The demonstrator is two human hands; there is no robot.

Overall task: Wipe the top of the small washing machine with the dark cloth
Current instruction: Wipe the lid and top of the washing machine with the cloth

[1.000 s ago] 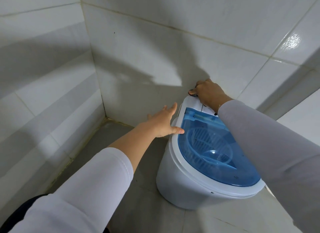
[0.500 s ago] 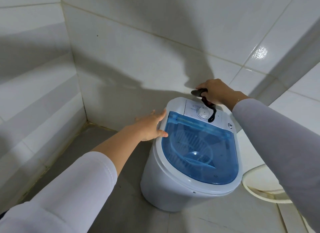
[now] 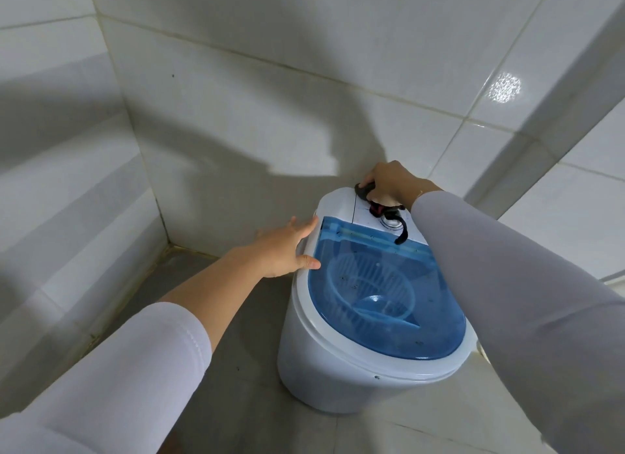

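While bunched, dark cloth under right hand.

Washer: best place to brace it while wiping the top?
Hedged: grip the white rim of the washer on its left side, coming from the left, where the left hand rests. The rim overhangs the body and stays off the blue lid, clear of the cloth.

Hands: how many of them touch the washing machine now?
2. The left hand rests open on the left edge of the washing machine. The right hand presses the dark cloth on the white back panel.
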